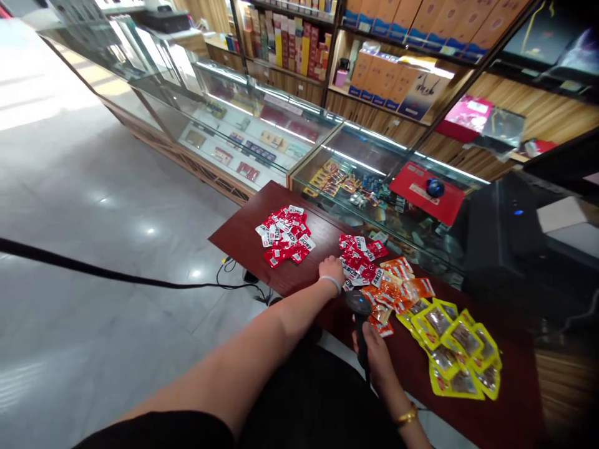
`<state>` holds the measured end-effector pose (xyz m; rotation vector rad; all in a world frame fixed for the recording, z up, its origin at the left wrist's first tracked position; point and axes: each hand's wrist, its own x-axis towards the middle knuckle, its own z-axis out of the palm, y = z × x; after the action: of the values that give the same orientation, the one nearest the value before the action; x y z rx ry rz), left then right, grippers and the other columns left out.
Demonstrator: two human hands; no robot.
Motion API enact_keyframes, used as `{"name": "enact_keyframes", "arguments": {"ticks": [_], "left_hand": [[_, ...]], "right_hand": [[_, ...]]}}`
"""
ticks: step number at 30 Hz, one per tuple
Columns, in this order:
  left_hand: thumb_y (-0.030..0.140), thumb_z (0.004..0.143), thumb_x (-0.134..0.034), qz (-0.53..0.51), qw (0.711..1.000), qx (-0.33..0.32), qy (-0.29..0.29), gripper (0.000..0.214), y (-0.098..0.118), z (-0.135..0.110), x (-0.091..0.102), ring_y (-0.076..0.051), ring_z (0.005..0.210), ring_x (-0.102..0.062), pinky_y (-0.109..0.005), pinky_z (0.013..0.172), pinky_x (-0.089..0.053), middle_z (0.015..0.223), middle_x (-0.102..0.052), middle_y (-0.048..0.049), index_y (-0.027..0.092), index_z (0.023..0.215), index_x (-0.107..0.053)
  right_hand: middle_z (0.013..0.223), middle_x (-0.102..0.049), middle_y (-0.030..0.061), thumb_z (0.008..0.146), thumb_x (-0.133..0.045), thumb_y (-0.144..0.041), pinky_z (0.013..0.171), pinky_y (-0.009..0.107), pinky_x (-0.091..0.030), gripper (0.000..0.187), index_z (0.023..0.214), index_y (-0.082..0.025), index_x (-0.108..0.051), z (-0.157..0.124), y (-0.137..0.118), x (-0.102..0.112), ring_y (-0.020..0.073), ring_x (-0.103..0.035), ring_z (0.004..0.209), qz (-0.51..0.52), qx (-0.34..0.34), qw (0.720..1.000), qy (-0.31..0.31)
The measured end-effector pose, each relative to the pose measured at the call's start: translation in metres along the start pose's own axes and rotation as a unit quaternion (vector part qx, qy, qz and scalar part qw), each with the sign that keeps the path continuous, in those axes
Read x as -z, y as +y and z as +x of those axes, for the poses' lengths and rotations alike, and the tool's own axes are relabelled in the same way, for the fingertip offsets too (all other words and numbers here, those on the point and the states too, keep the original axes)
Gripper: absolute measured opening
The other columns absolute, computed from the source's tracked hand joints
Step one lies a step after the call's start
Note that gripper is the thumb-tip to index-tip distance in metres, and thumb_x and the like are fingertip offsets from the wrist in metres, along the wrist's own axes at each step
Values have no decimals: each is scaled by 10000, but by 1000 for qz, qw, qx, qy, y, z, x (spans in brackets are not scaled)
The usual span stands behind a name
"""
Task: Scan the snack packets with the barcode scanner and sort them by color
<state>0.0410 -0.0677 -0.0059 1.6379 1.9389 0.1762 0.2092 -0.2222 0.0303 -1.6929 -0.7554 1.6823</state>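
Note:
My left hand (331, 269), with a pale bracelet at the wrist, rests against the left edge of a small pile of red and white snack packets (360, 259). Its fingers look curled, and whatever they grip is hidden. In my right hand (375, 352) is a black handheld barcode scanner (359, 304), held by its handle with the head tilted up beside the pile. Orange packets (397, 288) lie just beyond the scanner. Farther right are several yellow packets with clear windows (456, 346). A separate heap of red and white packets (286, 234) lies on the table's left part.
The packets lie on a dark red tabletop (243, 234). Glass display cases (262, 134) stand behind it, with a red mat (421, 202) and a blue-black mouse (435, 187) on top. A dark monitor (496, 231) is at right. A black cable (116, 274) crosses at left.

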Motion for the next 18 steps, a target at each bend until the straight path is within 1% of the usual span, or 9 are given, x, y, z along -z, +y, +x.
{"name": "enact_keyframes", "arguments": {"ticks": [2,4,6,8,10,13,14,15,18], "left_hand": [[445,762,-654,-15,1000,-5,-3,418,0,0,-4,-284,1064,-566,-374,874,-447,1120,-592,-170,165,1071,-635],[402,795,-618,-49,999,-15,-2,309,-2,0,-7,-240,1013,-590,-327,843,-455,1070,-629,-120,205,1030,-654],[364,815,-592,-106,994,-22,3,233,-5,-1,-8,-195,941,-607,-284,807,-456,997,-658,-73,233,994,-664],[331,815,-587,-192,981,-27,5,190,-11,-3,-7,-162,854,-611,-257,769,-455,901,-671,-40,226,950,-670],[323,818,-582,-304,953,-13,4,175,-21,-9,-5,-129,726,-595,-239,708,-454,782,-658,-14,197,910,-662],[386,830,-559,-459,887,44,1,223,-44,-23,-2,-83,512,-498,-212,571,-417,585,-563,36,170,841,-616],[407,830,-554,-493,868,55,0,241,-54,-29,-1,-75,463,-461,-204,531,-393,534,-521,52,171,816,-595],[425,827,-550,-515,855,65,3,256,-64,-35,0,-72,431,-432,-198,498,-365,491,-486,62,173,787,-574],[453,809,-557,-551,828,99,28,281,-91,-50,3,-71,389,-386,-192,453,-311,430,-436,73,184,734,-526]], "right_hand": [[557,-595,-23,669,-687,-668,399,241,-374,482,811,-216,-597,1,-2,5,131,-510,433,3,-3,1000,1],[564,-607,-20,644,-706,-670,405,238,-389,505,830,-210,-610,1,-7,7,134,-527,446,4,-2,1000,0],[570,-616,-19,625,-723,-666,410,235,-400,517,840,-207,-618,2,-12,7,133,-535,452,5,-3,1000,-4],[561,-611,-24,617,-728,-666,406,230,-397,520,837,-208,-621,3,-18,5,127,-529,445,8,-4,1000,-16],[545,-596,-32,624,-720,-672,399,222,-385,509,804,-209,-612,5,-22,1,116,-511,432,13,5,999,-31],[519,-566,-41,643,-702,-679,384,206,-355,497,712,-204,-572,11,-27,-10,93,-471,403,11,26,998,-53],[500,-546,-45,650,-691,-685,370,201,-334,504,685,-200,-558,13,-28,-15,85,-449,385,3,29,998,-63],[493,-538,-48,653,-687,-687,366,201,-330,506,678,-200,-551,16,-30,-20,81,-436,374,1,33,997,-71],[530,-559,-45,657,-688,-677,386,211,-357,490,730,-212,-552,22,-36,-41,95,-464,395,-3,38,994,-99]]}}
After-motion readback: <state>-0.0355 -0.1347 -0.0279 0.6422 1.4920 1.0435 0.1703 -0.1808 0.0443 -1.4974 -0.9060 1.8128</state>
